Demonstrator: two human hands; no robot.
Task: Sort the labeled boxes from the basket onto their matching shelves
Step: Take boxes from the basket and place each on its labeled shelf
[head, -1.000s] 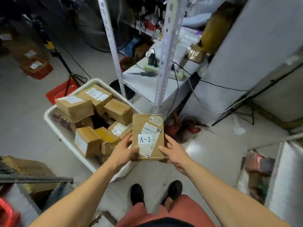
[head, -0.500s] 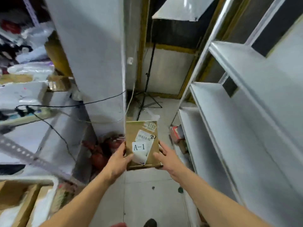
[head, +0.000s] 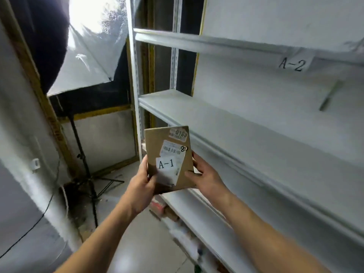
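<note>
two hands hold one cardboard box [head: 169, 156] marked a-1, before the white shelves [head: 226, 123]: left hand [head: 142, 181] grips its left edge, right hand [head: 204, 174] its right. it looks light and stiff; the side edges suit gripping.

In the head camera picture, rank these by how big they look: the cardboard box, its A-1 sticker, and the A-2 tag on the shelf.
1. cardboard box
2. A-2 tag and A-1 sticker: similar, and the sticker is nearer, so unranked.
</note>
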